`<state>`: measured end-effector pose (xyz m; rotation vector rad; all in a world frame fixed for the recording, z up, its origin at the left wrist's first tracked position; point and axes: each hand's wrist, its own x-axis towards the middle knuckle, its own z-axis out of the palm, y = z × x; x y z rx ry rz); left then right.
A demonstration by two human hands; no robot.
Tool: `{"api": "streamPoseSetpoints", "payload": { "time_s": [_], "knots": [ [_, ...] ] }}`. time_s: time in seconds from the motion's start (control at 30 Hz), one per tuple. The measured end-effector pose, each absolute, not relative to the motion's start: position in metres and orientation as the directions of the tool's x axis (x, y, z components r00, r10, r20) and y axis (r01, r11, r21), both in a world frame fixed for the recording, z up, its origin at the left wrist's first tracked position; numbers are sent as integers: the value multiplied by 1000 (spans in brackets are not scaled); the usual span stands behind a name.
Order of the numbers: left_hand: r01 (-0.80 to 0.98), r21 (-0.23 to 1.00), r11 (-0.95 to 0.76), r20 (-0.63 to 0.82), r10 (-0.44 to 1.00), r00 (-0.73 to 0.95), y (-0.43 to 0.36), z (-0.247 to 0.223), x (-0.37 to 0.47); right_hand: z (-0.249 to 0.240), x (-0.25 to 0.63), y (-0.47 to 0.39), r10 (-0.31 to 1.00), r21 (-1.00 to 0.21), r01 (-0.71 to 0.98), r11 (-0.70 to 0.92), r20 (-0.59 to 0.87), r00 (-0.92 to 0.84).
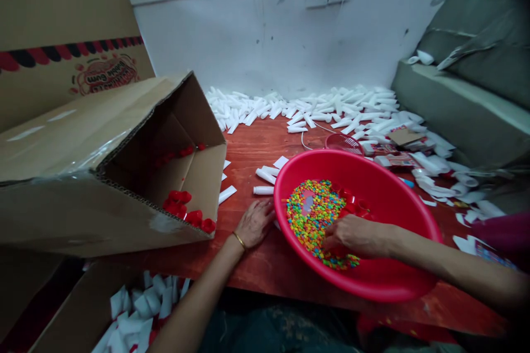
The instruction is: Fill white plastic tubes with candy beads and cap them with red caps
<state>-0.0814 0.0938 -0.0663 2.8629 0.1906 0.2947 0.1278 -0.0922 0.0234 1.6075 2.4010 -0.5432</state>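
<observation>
A red plastic basin (408, 220) holds many small multicoloured candies (308, 226) and a few shiny red plastic pieces (354, 204). My right hand (350, 236) reaches into it from the right, fingers curled down among the candies. What those fingers hold, if anything, is hidden; a bit of red shows beneath them. Palm down on the red-brown table, my left hand (255, 224) lies against the basin's left side with its fingers extended toward the rim. Just beyond it are several white tubes (265, 176).
An open carton (53, 209) on its side at left contains red pieces (178, 204). White tubes (285, 105) are heaped along the wall. A small red strainer (343, 143) sits behind the basin. Below the table's left edge, a box contains white tubes (138, 309). Grey-green bundles (467, 110) stand right.
</observation>
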Motion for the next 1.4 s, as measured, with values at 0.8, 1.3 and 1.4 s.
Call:
{"api": "streamPoseSetpoints", "payload": {
  "time_s": [0.8, 1.3, 1.4],
  "knots": [
    [488, 787, -377, 57, 833, 551, 56, -76, -149, -4, 133, -64, 927, -69, 985, 159, -333, -173],
    [321, 886, -335, 59, 767, 639, 50, -41, -143, -1, 136, -58, 919, -844, 495, -207, -341, -198],
    [220, 879, -423, 152, 686, 711, 40, -6, -127, 12, 141, -62, 915, -936, 185, -301, -338, -219]
  ]
}}
